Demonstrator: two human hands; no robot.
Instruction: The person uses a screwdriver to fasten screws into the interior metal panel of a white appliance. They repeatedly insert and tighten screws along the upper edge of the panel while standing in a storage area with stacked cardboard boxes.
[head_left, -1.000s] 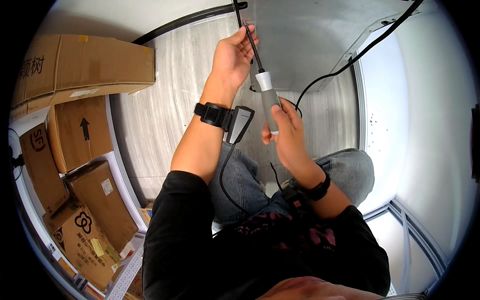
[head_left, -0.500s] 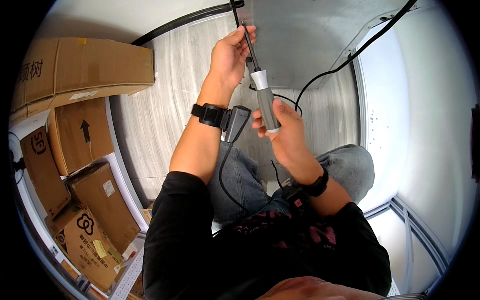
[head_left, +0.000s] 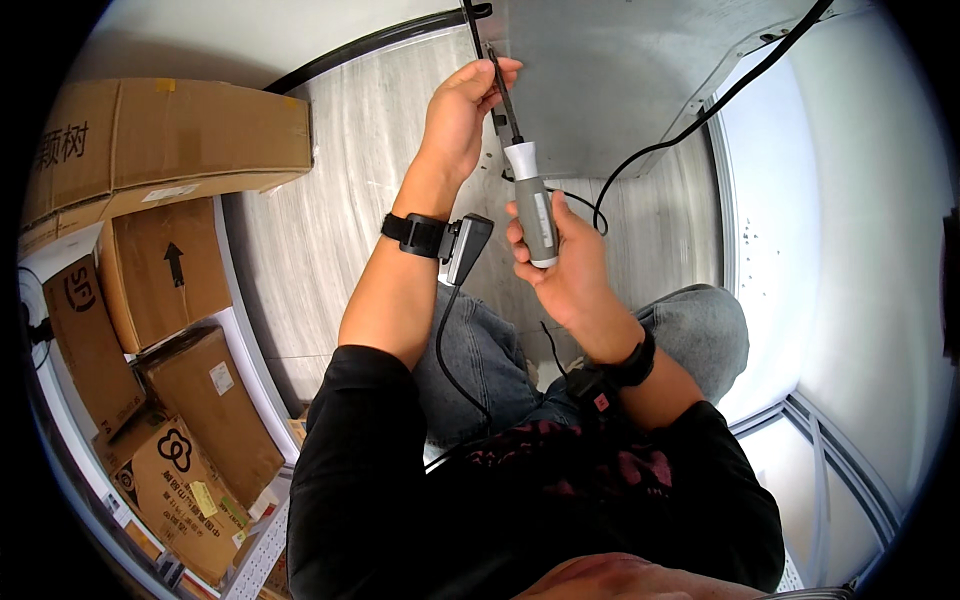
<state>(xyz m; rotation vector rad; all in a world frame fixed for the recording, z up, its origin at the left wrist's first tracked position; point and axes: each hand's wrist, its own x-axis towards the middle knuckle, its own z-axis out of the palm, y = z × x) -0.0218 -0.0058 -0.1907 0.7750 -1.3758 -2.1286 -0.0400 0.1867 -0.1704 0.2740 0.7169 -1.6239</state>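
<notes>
My right hand wraps around the grey and white handle of a screwdriver, its thumb lying along the side. The dark shaft points away from me, toward the near left edge of a grey metal cabinet. Close to the tip, my left hand pinches the shaft between thumb and fingers. Whether a screw sits at the tip is too small to make out. A thin black bar runs beside the tip along the cabinet edge.
A thick black cable hangs by the cabinet and loops on the wood-look floor. Cardboard boxes are stacked at left, some on a shelf. A white panel stands at right. A corded device is strapped to my left wrist.
My right hand's fingers have closed more fully around the handle, and the handle has turned, showing a pale strip. My left hand has shifted slightly nearer and to the right.
</notes>
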